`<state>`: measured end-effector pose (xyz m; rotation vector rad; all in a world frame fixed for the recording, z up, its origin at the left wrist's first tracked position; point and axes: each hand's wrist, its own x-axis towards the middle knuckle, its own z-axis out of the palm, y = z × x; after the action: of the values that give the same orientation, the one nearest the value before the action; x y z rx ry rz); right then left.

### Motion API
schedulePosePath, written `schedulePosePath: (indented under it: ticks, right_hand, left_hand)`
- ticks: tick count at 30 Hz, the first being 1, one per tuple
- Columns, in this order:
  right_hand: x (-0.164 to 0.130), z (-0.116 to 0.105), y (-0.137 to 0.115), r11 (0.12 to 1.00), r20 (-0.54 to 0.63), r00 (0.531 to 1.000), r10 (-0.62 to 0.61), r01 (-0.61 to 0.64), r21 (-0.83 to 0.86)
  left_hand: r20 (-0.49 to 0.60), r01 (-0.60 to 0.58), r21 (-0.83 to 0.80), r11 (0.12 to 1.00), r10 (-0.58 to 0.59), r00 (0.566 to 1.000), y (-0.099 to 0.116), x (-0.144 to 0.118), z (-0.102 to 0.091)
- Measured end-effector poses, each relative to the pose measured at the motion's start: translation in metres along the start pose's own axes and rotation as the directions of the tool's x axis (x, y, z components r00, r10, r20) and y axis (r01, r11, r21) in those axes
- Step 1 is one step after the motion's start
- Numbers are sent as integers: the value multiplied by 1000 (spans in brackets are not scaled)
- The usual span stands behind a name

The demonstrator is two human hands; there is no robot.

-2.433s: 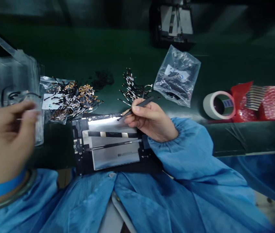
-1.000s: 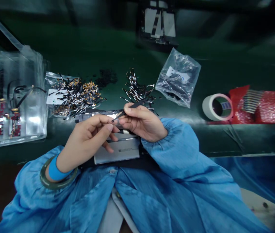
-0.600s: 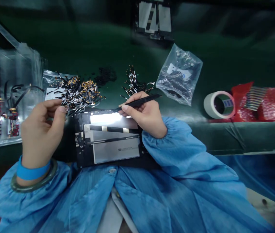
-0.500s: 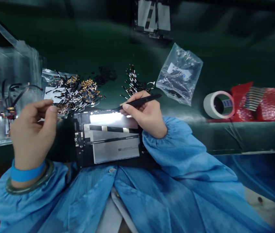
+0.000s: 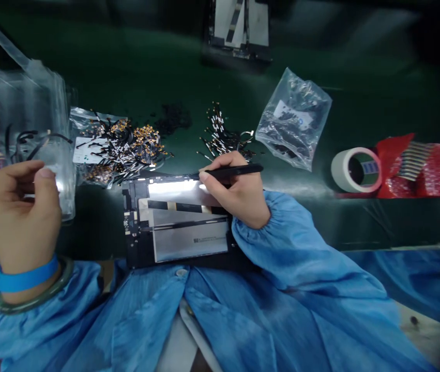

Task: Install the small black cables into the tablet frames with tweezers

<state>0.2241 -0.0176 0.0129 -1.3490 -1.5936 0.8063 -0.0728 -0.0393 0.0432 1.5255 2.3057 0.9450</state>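
tweezers [image 5: 227, 171]: pinched in your right hand [image 5: 239, 199], tips on top edge of opened tablet [image 5: 177, 222]
left hand [image 5: 16, 217]: raised, fingers curled together at clear tray [image 5: 21, 139], contents unclear
change: left hand swung further left since a second ago

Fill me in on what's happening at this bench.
A person in a blue smock works over an opened tablet on a green mat. The right hand holds black tweezers in a pinching grip, tips at the tablet's top edge. The left hand is raised, fingers curled, by a clear plastic tray. Loose flex cables lie behind.
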Motion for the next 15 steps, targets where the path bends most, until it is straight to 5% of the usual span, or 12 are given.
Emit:
schedulePosePath:
  ticks: [2,5,9,15]
  right_hand:
    - [-1,-1,-1,996,-55,997,56,-52,72]
    - [0,-2,0,950,-120,969,214,-178,259]
    - [3,0,2,885,-145,940,308,-227,407]
    - [2,-2,1,882,-168,948,272,-175,438]
  left_hand:
    - [-116,-84,173,981,105,988,-6,6,-3]
    - [-50,-167,268,949,187,981,-10,15,-6]
    - [38,-125,262,957,119,992,-11,30,0]
    - [-24,-23,308,951,32,999,-10,45,2]
